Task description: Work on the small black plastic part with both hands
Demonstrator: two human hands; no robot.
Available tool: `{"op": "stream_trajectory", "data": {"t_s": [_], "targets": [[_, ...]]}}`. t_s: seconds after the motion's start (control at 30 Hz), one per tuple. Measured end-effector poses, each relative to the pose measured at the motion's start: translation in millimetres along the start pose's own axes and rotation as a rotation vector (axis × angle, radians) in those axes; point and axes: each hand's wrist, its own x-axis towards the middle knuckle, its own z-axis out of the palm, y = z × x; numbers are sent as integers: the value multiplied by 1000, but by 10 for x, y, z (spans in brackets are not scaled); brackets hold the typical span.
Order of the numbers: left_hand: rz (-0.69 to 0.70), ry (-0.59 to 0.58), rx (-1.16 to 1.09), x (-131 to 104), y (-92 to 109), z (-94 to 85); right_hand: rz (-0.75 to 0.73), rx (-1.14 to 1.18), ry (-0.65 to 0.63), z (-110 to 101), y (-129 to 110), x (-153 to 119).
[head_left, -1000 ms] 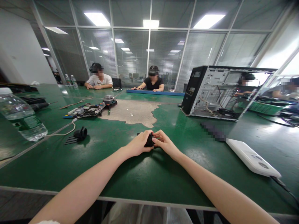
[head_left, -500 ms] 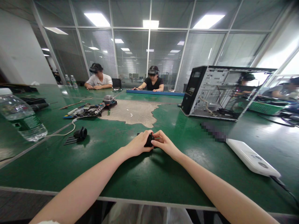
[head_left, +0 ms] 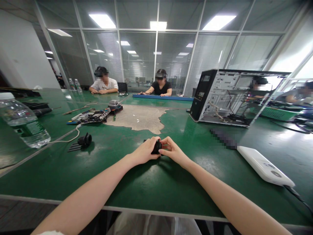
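Table top [head_left: 117,182]: glossy green, smooth
Worn patch [head_left: 139,117]: matt, rough-edged
Left bottle [head_left: 26,125]: clear, shiny plastic
Computer case [head_left: 220,96]: bare metal inside, black front
Power bank [head_left: 264,164]: smooth white, softly glossy

Three bottles [head_left: 26,125]; one computer case [head_left: 198,94]; one basket [head_left: 278,113]

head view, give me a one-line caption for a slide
Two hands meet on a small black part at a worn green table, an open computer case beyond.
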Motion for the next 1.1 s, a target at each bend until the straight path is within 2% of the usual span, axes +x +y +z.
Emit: {"op": "stream_trajectory", "data": {"t_s": [0.4, 0.63, 0.8, 1.1], "targets": [[9, 1, -2, 2, 12, -8, 99, -7, 45, -6, 111, 34], [-5, -5, 15, -2, -13, 15, -14, 18, -30, -12, 46, 14], [23, 9, 4, 0, -5, 10, 69, 25, 0, 2, 51, 16], [18, 7, 5, 3, -10, 6, 72, -13, 12, -10, 119, 34]]}}
